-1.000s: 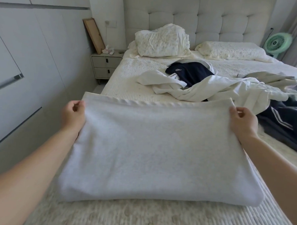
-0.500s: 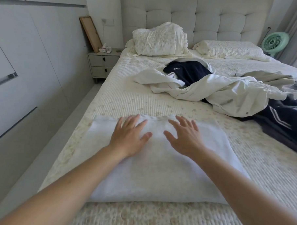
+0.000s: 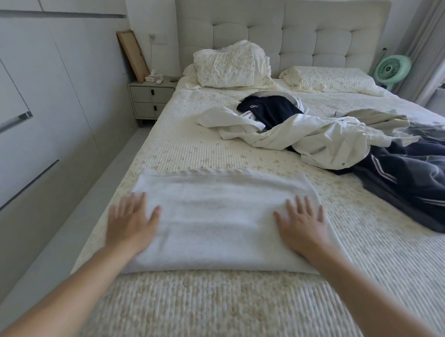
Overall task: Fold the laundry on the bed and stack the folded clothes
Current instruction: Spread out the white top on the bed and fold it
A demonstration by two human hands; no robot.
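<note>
Cream textured bedspread (image 3: 235, 309) under everything, tufted headboard (image 3: 280, 36) at the far end. My folded white towel (image 3: 221, 219) lies flat near the foot of the bed, long axis running left to right across it, fold edge facing me. My left hand (image 3: 131, 223) presses flat on its left end, my right hand (image 3: 303, 225) on its right end, fingers straight and spread, hands well apart. Unfolded pile sits beyond: white shirt (image 3: 317, 139), navy top (image 3: 269, 111) with a small chest logo I can't read, striped navy garment (image 3: 414, 181) on the right.
</note>
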